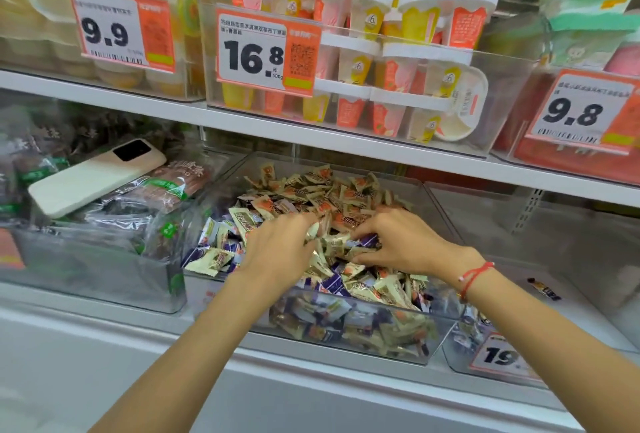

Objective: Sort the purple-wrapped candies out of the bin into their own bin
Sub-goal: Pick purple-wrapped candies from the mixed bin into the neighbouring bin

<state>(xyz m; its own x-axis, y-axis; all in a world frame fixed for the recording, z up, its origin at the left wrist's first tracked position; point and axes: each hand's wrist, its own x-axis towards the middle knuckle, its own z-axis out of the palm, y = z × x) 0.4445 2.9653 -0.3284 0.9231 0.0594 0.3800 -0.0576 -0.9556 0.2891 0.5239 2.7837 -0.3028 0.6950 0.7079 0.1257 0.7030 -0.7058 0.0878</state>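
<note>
both hands are down in the clear mixed bin (408,346), which sits on the lower shelf between a bin of dark packaged snacks (86,259) with a white phone (93,176) lying on top and an almost bare clear bin on the right (571,259). the candies are heaped loose, cream and orange wrappers mostly toward the back, purple-wrapped candies (332,285) showing more toward the front and left, many half buried, so the hands work palm down, raking the top layer aside to uncover them. the left hand (277,249) lies over the heap with its fingers bent forward into the pile and cream wrappers at the fingertips; whether it actually pinches 1 i cannot tell. the right hand (401,242) has its fingers curled in toward the left hand, and a purple wrapper (369,241) sits right at its fingertips, apparently pinched, though the blur leaves that short of certain. more purple pieces lie just in front of and under both hands, touching the wrists' side of the heap. the right-hand bin, judged to be the destination, holds only 1 dark candy (543,288), well apart from the hands, so the sorting looks barely begun. the reach there is short for the right hand.
</note>
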